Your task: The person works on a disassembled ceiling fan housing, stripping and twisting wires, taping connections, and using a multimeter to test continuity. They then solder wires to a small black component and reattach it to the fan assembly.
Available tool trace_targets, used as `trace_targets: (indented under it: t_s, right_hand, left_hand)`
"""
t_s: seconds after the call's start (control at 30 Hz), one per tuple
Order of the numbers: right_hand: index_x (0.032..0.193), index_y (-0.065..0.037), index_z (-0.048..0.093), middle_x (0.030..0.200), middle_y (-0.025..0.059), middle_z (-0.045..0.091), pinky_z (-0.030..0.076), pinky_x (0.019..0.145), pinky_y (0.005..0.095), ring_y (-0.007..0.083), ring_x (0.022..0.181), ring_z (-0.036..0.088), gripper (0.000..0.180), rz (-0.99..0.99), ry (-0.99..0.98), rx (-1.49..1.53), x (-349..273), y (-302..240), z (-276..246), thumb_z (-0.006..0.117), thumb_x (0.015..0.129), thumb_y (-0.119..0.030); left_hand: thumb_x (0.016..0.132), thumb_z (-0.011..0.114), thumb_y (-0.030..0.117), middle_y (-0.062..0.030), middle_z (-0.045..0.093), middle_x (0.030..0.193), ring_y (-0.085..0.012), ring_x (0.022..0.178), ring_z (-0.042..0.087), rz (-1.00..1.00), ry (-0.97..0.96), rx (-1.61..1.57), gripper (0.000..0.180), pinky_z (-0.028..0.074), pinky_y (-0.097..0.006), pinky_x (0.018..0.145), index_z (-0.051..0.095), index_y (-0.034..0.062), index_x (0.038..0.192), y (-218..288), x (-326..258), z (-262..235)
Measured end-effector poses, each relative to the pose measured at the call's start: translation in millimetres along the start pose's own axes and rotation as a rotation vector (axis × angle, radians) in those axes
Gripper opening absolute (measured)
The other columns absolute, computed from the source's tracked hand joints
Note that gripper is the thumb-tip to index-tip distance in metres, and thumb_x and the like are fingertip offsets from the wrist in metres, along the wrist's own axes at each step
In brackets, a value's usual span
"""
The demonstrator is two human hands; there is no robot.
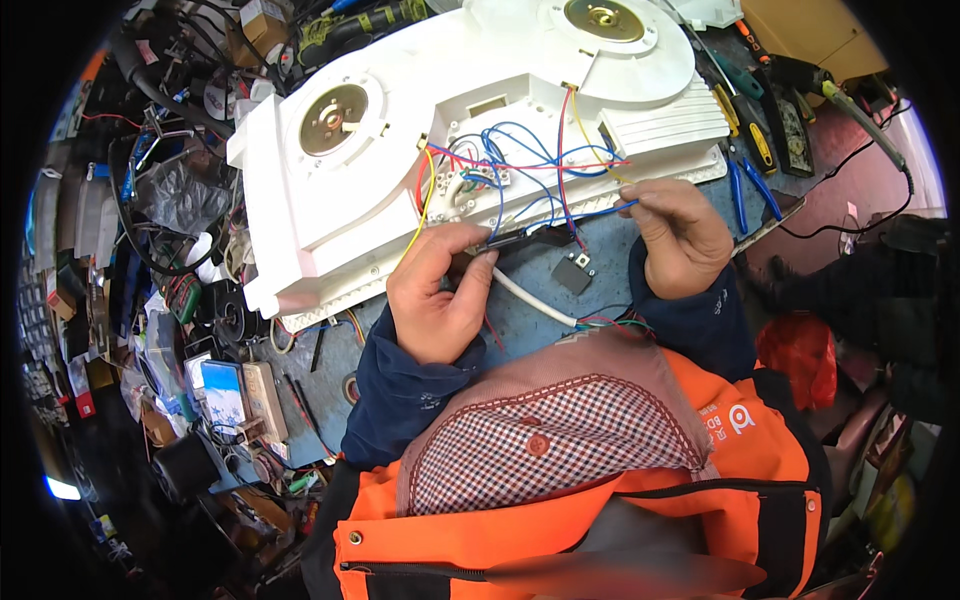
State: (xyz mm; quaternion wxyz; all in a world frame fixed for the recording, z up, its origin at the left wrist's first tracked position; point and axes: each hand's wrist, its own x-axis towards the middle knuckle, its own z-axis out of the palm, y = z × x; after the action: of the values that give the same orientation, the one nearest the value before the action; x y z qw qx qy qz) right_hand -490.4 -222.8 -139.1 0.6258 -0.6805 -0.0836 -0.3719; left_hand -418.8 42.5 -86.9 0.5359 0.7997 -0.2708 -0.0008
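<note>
My left hand [435, 290] is closed, thumb against forefinger, on a slim black piece [508, 240] whose exact kind I cannot make out. To its right, the fingertips of my right hand [680, 240] pinch a blue wire [595, 212] that runs back toward the left hand. Behind both hands lies a white plastic appliance housing [375, 215] with two round recesses holding metal discs. Blue, red and yellow wires spread from its middle. A white sheathed cable [535, 298] slants down from beside my left fingers, with thin coloured wires at its lower end.
A small dark square part [573, 274] lies on the blue bench top [520, 345] between my hands. Blue-handled pliers [740, 190] and a yellow-black cutter knife [760, 148] are at the right. Cables, tools and boxes crowd the left, including a blue-and-white box [224, 393].
</note>
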Motion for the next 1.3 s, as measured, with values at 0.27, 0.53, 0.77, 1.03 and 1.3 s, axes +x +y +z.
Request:
trace_targets:
  t_s: [0.27, 0.53, 0.77, 1.03, 1.3]
  right_hand:
    - [0.120, 0.006, 0.067, 0.115, 0.0202, 0.074, 0.063, 0.088, 0.0321, 0.0221, 0.102, 0.075, 0.023, 0.057, 0.018, 0.178, 3.8, 3.3, -4.0, 0.060, 0.101, 0.016]
    - [0.119, 0.006, 0.066, 0.113, 0.0208, 0.073, 0.064, 0.088, 0.0338, 0.0219, 0.099, 0.074, 0.027, 0.029, 0.022, 0.170, 1.5, 1.0, -5.6, 0.055, 0.098, 0.019]
    - [0.118, 0.005, 0.066, 0.111, 0.0205, 0.074, 0.061, 0.087, 0.0337, 0.0225, 0.097, 0.073, 0.028, 0.076, 0.015, 0.167, 0.1, -2.6, -7.7, 0.056, 0.096, 0.019]
    - [0.116, 0.005, 0.067, 0.109, 0.0200, 0.073, 0.061, 0.088, 0.0345, 0.0221, 0.097, 0.072, 0.031, 0.063, 0.007, 0.172, 2.0, -1.3, -8.3, 0.056, 0.092, 0.021]
    - [0.116, 0.004, 0.068, 0.110, 0.0194, 0.073, 0.061, 0.089, 0.0344, 0.0221, 0.099, 0.072, 0.032, 0.059, -0.017, 0.144, 1.7, -2.3, -10.2, 0.055, 0.092, 0.022]
  left_hand:
    - [0.091, 0.079, -0.008, -0.0096, 0.074, 0.107, -0.0113, 0.078, 0.068, 0.029, 0.009, -0.001, 0.025, 0.053, -0.025, 0.067, 0.075, -0.0020, 0.115, -2.0, 4.2, 3.1]
    - [0.091, 0.079, -0.006, -0.0079, 0.074, 0.102, -0.0092, 0.073, 0.066, 0.015, -0.063, 0.037, 0.027, 0.051, -0.024, 0.063, 0.076, -0.0008, 0.117, -2.1, 0.5, 4.5]
    - [0.089, 0.077, -0.007, -0.0169, 0.073, 0.104, -0.0315, 0.089, 0.073, 0.062, -0.144, 0.111, 0.026, 0.058, -0.035, 0.078, 0.074, -0.0011, 0.113, 2.7, 4.4, 2.2]
    - [0.088, 0.076, -0.011, -0.0151, 0.075, 0.111, -0.0245, 0.096, 0.073, 0.122, -0.081, 0.095, 0.026, 0.056, -0.030, 0.084, 0.073, -0.0021, 0.112, 0.5, 5.5, 1.4]
    - [0.090, 0.074, -0.010, -0.0172, 0.076, 0.110, -0.0303, 0.097, 0.076, 0.103, -0.093, 0.070, 0.024, 0.059, -0.034, 0.084, 0.074, -0.0020, 0.113, -1.1, 5.6, 2.3]
